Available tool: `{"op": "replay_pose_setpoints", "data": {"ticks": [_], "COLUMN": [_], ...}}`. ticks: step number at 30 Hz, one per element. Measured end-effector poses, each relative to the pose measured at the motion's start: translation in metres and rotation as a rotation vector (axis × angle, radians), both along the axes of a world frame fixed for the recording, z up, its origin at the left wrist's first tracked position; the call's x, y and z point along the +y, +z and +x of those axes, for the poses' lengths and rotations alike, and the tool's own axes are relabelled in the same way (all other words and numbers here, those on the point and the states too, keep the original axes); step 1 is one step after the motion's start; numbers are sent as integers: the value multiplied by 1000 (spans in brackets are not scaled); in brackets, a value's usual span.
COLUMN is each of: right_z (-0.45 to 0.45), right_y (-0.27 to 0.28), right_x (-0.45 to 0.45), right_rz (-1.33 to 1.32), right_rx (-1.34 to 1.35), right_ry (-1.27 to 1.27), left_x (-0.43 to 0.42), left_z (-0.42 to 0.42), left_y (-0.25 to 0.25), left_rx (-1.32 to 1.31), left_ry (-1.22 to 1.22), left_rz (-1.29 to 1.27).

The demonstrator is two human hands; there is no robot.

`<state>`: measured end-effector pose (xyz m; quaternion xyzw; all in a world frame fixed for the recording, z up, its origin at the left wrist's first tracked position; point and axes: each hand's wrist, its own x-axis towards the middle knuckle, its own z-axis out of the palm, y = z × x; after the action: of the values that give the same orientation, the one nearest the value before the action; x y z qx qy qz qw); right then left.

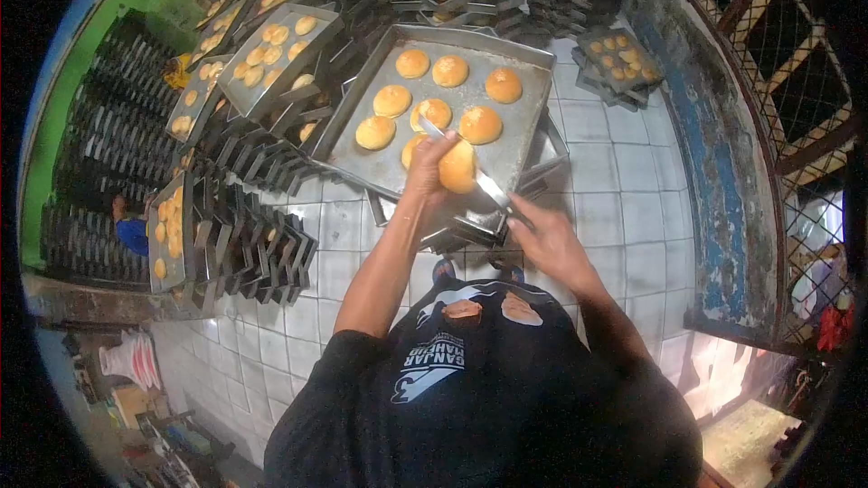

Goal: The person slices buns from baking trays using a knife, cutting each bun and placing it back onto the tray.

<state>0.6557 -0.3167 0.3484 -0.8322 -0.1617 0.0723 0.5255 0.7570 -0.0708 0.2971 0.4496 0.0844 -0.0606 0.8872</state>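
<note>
My left hand point(427, 168) is closed round a golden bun point(457, 168), holding it above a metal baking tray point(512, 131). In my right hand point(548, 237) is a knife point(491, 188), gripped near its handle end. Its blade runs across the bun, and the tip shows on the far side by my left thumb. Whether the blade is inside the bun or behind it I cannot tell. Several round, shiny buns point(449, 71) lie on the tray, one partly hidden by my left hand. More trays are under this one.
Stacked trays of buns point(282, 50) stand to the left and at the back, with another stack point(169, 233) lower left. A low pile of trays point(622, 63) sits on the tiled floor point(624, 172) at right, near a worn blue wall point(723, 154). A person's blue sleeve point(133, 235) shows far left.
</note>
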Motion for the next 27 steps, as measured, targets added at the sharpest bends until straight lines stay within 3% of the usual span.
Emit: {"op": "replay_pose_setpoints", "data": {"ticks": [3, 6, 9, 13, 14, 15, 21, 27], "right_z": [28, 29, 1, 16, 27, 27, 1, 22], "right_y": [-2, 7, -2, 2, -28, -23, -17, -34], "right_x": [10, 1, -22, -6, -1, -4, -29, 6], "right_rz": [-48, -117, 14, -73, -84, -82, 29, 73], "right_rx": [-130, 83, 46, 156, -92, -93, 183, 134], "right_ry": [16, 63, 55, 20, 13, 9, 34, -20], "left_x": [-32, -16, -4, -40, -45, -44, -28, -54], "left_z": [-11, 4, -1, -9, -5, 0, -1, 0], "left_y": [2, 0, 28, 17, 2, 0, 37, -6], "left_rx": [38, 45, 62, 77, 95, 94, 86, 124], "left_ry": [22, 52, -2, -71, -72, -76, 15, 77], "left_rz": [25, 18, -22, -4, -22, -20, -42, -14]}}
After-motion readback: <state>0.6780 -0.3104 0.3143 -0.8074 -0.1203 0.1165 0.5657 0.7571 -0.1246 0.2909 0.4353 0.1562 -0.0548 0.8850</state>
